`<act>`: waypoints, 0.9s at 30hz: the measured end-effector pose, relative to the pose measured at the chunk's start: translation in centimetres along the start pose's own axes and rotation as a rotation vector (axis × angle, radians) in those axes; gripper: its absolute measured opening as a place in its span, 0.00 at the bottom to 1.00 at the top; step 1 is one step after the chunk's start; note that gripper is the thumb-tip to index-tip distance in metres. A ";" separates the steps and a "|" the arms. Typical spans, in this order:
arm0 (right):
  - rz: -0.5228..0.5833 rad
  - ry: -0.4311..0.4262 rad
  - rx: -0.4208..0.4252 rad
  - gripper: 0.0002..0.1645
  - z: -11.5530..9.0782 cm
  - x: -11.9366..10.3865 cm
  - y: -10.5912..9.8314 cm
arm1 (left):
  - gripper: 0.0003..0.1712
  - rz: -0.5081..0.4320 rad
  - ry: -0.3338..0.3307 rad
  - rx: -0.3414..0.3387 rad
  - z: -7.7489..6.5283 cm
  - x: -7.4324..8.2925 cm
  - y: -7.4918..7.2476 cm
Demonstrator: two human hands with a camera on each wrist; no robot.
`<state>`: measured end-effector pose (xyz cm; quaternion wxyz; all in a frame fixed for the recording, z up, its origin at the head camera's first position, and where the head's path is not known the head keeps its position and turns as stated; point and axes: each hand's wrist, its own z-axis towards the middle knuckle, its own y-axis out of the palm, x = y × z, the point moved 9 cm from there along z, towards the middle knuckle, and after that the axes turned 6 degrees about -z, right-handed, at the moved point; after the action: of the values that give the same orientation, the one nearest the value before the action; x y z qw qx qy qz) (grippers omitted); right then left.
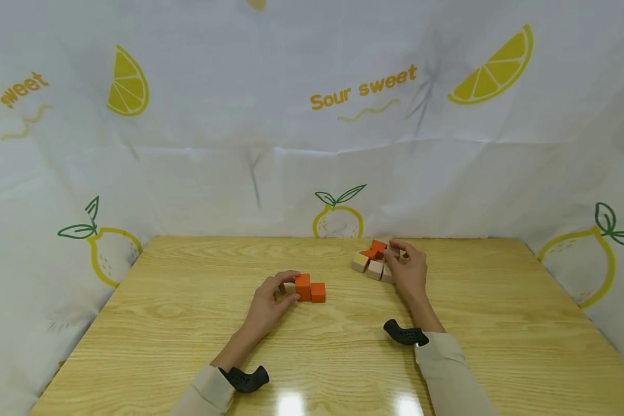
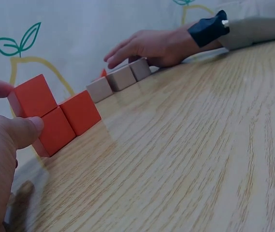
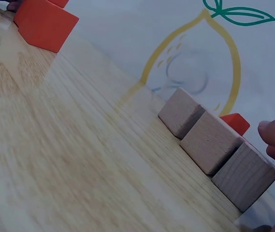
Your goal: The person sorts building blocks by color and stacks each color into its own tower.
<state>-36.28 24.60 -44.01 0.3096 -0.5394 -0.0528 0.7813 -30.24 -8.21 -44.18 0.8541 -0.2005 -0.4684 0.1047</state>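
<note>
Two stacked orange cubes (image 1: 303, 288) stand beside a single orange cube (image 1: 318, 293) on the table. My left hand (image 1: 265, 303) pinches the stack from its left. In the left wrist view its thumb (image 2: 28, 130) lies where the upper cube (image 2: 35, 95) meets the lower cube (image 2: 58, 131). Farther back on the right, my right hand (image 1: 411, 271) reaches over a cluster of plain wooden blocks (image 1: 374, 269) and orange pieces (image 1: 378, 245). Its thumb and index finger sit around a pale block (image 1: 393, 252) at the back; I cannot tell whether they grip it.
The wood-grain table (image 1: 197, 323) ends at a white, lemon-printed cloth (image 1: 229, 190) behind the blocks. One block in the cluster has a yellowish top (image 1: 361, 259). Black bands (image 1: 407, 334) circle both wrists.
</note>
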 end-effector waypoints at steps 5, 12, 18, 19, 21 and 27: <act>0.014 -0.019 -0.065 0.21 0.1 -0.1 0.4 | 0.28 -0.002 0.012 0.005 0.0 0.1 0.0; 0.051 -0.016 -0.161 0.25 0.1 -0.2 1.1 | 0.28 0.005 0.058 0.011 0.0 0.6 -0.1; 0.042 -0.046 -0.186 0.23 0.1 -0.4 1.5 | 0.28 -0.008 0.048 0.012 0.0 0.5 -0.1; 0.033 -0.044 -0.185 0.23 0.0 -0.3 1.5 | 0.28 -0.011 0.046 0.012 0.0 0.5 -0.1; 0.023 -0.044 -0.180 0.22 0.0 -0.3 1.5 | 0.28 -0.013 0.043 0.012 0.0 0.5 -0.1; 0.026 -0.062 -0.150 0.19 0.0 -0.2 1.5 | 0.28 -0.001 0.050 0.010 0.0 0.6 -0.1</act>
<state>-36.91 23.27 -44.43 0.2562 -0.5371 -0.1138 0.7955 -29.96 -8.08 -43.69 0.8666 -0.1985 -0.4464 0.1016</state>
